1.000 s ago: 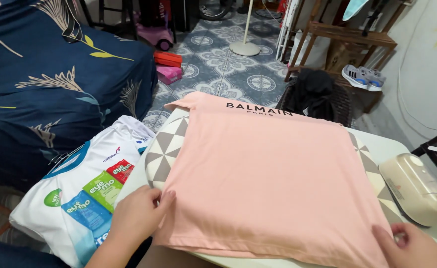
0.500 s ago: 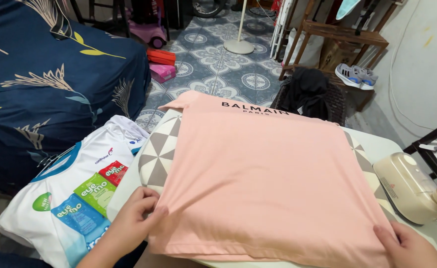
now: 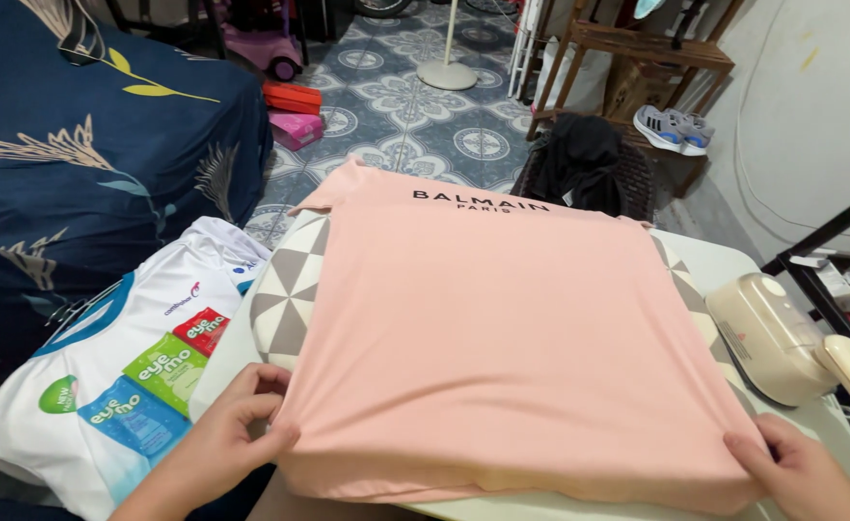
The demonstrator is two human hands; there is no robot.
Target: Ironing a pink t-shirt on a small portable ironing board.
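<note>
Pinching the near corners of one pink shirt point(image 3: 502, 338), the left hand point(image 3: 217, 439) and right hand point(image 3: 801, 473) are both closed on its hem. The shirt lies flat and smooth over a patterned board point(image 3: 285, 294). One cream iron point(image 3: 767, 338) rests right; one white shirt point(image 3: 116, 381) left. Beyond: tiled floor point(image 3: 396, 106), two shoes point(image 3: 674, 128).

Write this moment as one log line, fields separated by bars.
left hand: grips pink shirt near corner | right hand: on opposite corner | shirt: flat on ironing board
</note>
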